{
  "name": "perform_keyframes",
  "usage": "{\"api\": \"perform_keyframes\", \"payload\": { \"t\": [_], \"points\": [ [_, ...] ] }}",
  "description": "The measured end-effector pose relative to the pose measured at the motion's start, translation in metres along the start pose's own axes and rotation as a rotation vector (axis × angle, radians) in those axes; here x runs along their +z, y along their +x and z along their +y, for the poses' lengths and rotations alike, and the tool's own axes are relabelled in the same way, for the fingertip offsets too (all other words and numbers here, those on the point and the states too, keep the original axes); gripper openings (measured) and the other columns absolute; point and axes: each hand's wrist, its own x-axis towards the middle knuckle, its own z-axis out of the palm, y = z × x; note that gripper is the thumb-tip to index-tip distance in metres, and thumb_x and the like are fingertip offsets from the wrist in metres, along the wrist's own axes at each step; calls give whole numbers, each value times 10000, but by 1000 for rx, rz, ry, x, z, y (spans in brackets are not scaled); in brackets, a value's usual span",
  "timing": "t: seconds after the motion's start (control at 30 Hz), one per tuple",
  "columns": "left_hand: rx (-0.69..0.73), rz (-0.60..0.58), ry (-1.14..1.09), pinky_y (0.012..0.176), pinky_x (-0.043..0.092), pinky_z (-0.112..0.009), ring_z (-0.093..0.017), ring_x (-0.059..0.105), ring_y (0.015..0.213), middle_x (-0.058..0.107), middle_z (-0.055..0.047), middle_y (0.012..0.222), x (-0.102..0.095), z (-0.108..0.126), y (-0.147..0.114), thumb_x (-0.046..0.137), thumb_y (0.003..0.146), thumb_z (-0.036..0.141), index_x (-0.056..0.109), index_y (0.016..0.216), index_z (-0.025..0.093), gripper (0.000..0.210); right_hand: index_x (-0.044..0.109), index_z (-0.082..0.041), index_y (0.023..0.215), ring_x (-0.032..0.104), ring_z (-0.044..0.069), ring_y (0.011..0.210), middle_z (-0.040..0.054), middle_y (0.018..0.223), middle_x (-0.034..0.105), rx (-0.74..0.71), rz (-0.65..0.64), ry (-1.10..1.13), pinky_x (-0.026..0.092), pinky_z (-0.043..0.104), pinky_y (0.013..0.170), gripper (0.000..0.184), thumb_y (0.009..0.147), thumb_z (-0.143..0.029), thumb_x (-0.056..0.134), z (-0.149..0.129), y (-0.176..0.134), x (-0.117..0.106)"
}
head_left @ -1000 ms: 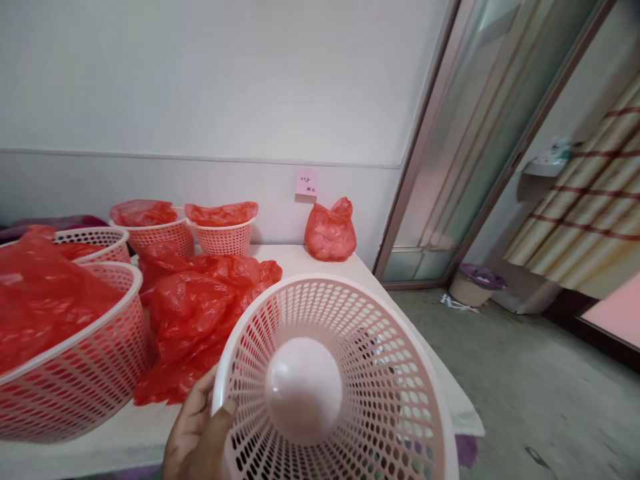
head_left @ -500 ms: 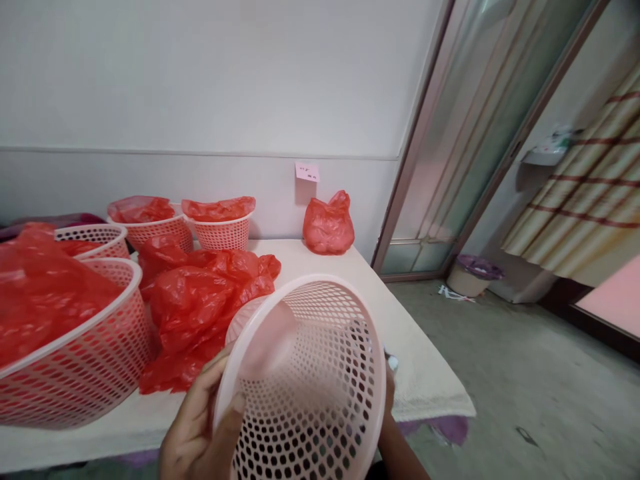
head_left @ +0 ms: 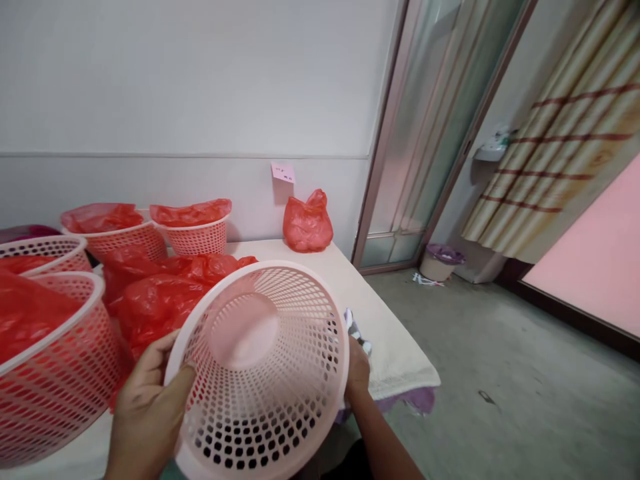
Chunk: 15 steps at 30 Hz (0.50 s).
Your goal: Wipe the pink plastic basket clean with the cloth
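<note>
A pale pink plastic basket (head_left: 243,331) with holed walls is tilted in front of me, its open mouth facing me and nothing inside. My left hand (head_left: 150,400) grips its left rim, thumb over the edge and fingers outside. At the basket's right side, my right hand (head_left: 358,370) holds the outer wall; its fingertips are hidden behind the basket. Just beyond that hand lies a small grey-and-white item (head_left: 356,330), too unclear to name. Crumpled red plastic bags (head_left: 160,297) are heaped behind and left of the basket.
More pink baskets (head_left: 60,380) with red bags inside stand to the left and along the wall. A tied-looking red bag (head_left: 307,223) sits at the back of the white-covered table (head_left: 395,333). On the floor, a waste bin (head_left: 439,262) stands near the glass door (head_left: 425,133).
The basket has turned and shifted left in view, so its solid bottom shows more fully. Both hands stay on it. The whole scene has slid left as my head turned right.
</note>
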Motion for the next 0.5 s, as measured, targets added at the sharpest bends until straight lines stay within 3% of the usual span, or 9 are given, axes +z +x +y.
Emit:
{"api": "perform_keyframes", "payload": {
  "t": [0.3, 0.5],
  "points": [
    [88, -84, 31, 923, 479, -327, -231, 641, 981, 713, -4, 1054, -7, -20, -8, 686, 692, 435, 637, 1019, 265, 372, 570, -213, 839, 546, 153, 594, -43, 663, 586, 313, -21, 745, 444, 276, 579, 265, 672, -419, 569, 2, 3, -26],
    [48, -65, 7, 914, 479, -310, -230, 623, 1023, 692, 6, 1063, -17, -30, -11, 703, 687, 418, 629, 1035, 278, 383, 595, -235, 884, 617, 130, 638, -51, 735, 659, 425, -104, 1202, 521, 266, 637, 293, 628, -335, 699, -12, -12, -35]
  ]
}}
